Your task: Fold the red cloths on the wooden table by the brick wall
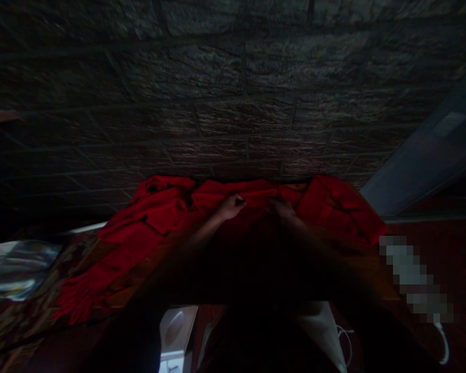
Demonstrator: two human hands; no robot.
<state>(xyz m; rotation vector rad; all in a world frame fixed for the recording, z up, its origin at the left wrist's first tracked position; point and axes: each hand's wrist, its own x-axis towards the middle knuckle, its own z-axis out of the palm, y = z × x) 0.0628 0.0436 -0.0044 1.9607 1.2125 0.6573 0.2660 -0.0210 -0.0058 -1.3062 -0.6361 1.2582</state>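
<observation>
My left hand [232, 207] is closed at the middle piece of red cloth [233, 189], its thumb and fingers curled together on the fabric. Just to its right, my right hand [282, 208] reaches onto the same cloth; its fingers are dark and blurred, so their grip does not show. On the left lies a crumpled red scarf [140, 228] with a fringed end hanging toward the lower left. A folded red cloth [334, 210] rests at the right. All of this red fabric lies on a wooden table [357, 264]. Deep shadow hides the area between my forearms.
A rough block wall [225, 103] rises right behind the table. Below the right end is a pixelated pale power strip-like object [415, 280] with a white cord [445, 344]. A shiny plastic-wrapped item [19, 269] lies at far left, and a grey-blue post [427, 140] stands right.
</observation>
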